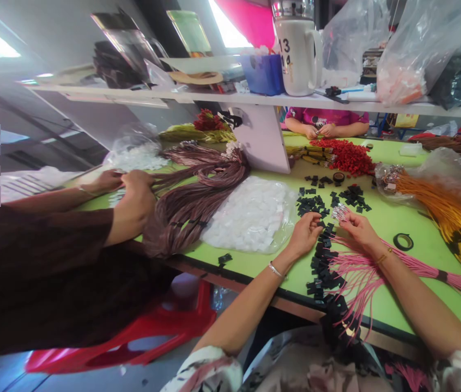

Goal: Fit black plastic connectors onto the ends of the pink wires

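Observation:
My right hand [360,231] is closed on a bunch of pink wires [414,263], with silvery metal terminals [339,212] sticking out past the fingertips. Close by on the left, my left hand [306,234] has its fingers pinched together at the edge of the loose black connector housings [311,204]. Whatever sits between those fingertips is too small to make out. Below both hands, a row of black housings [323,269] runs to the table edge, with pink wires fanning out from it. A black band ties the bunch farther right.
A roll of black tape [402,242] and orange wires [443,201] lie right. Left are a bag of white connectors [250,215] and brown wires [185,209], handled by a co-worker [132,201]. Across the table, another person [326,122] works behind red connectors [351,157]. A shelf [230,98] hangs above.

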`<state>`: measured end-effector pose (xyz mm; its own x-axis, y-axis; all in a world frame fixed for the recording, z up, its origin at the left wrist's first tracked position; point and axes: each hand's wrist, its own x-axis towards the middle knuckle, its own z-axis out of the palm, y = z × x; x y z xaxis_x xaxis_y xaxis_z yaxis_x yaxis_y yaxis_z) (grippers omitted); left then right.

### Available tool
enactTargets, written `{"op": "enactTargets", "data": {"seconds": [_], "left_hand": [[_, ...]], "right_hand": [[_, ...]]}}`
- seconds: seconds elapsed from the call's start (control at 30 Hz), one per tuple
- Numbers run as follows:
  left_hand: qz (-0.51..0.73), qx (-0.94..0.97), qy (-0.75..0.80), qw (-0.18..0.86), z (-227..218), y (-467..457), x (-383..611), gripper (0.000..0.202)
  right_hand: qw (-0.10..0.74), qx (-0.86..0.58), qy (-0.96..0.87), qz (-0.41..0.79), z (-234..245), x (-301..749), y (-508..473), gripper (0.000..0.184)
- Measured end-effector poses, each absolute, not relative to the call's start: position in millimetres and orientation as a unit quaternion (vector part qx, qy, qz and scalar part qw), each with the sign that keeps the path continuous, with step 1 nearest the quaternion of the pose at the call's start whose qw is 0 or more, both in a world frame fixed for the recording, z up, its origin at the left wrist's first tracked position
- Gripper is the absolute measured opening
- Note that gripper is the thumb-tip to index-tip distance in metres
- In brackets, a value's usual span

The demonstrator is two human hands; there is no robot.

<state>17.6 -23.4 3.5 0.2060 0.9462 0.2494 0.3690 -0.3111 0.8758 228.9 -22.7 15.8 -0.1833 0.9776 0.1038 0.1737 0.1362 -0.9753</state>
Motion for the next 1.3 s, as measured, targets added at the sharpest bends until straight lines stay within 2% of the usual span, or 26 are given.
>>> {"op": "enactTargets", "data": {"seconds": [0.13, 0.3, 0.47, 0.63, 0.97, 1.13, 1.3], "left_hand": [[0.455, 0.64, 0.445, 0.431, 4.8, -26.9, 28.9, 0.022], [0.5, 0.623, 0.431, 0.419, 4.8, -26.5, 33.8, 0.009], [0.485, 0.538, 0.458, 0.515, 3.4, -30.1, 37.9, 0.02], [0.517, 0.455, 0.398, 0.606, 3.1, -34.7, 43.6, 0.03], [0.548, 0.436, 0.388, 0.6, 2.7, -34.8, 44.1, 0.038], [0.505, 0.439, 0.438, 0.6, 4.0, -35.6, 43.6, 0.032], [0.482, 0.401, 0.425, 0.652, 5.4, -36.2, 44.5, 0.038]], "right_hand": [[0.412, -0.481, -0.642, 0.432, 20.1, 226.5, -25.7, 0.037], [0.416, -0.499, -0.627, 0.429, 19.6, 224.6, -26.2, 0.036], [0.419, -0.499, -0.619, 0.438, 17.1, 225.3, -25.0, 0.037], [0.411, -0.498, -0.635, 0.423, 16.9, 225.4, -24.5, 0.041], [0.409, -0.495, -0.643, 0.418, 17.4, 225.7, -25.3, 0.04], [0.405, -0.485, -0.647, 0.427, 20.0, 225.3, -27.1, 0.041], [0.402, -0.493, -0.651, 0.414, 16.8, 224.8, -25.9, 0.04]]}}
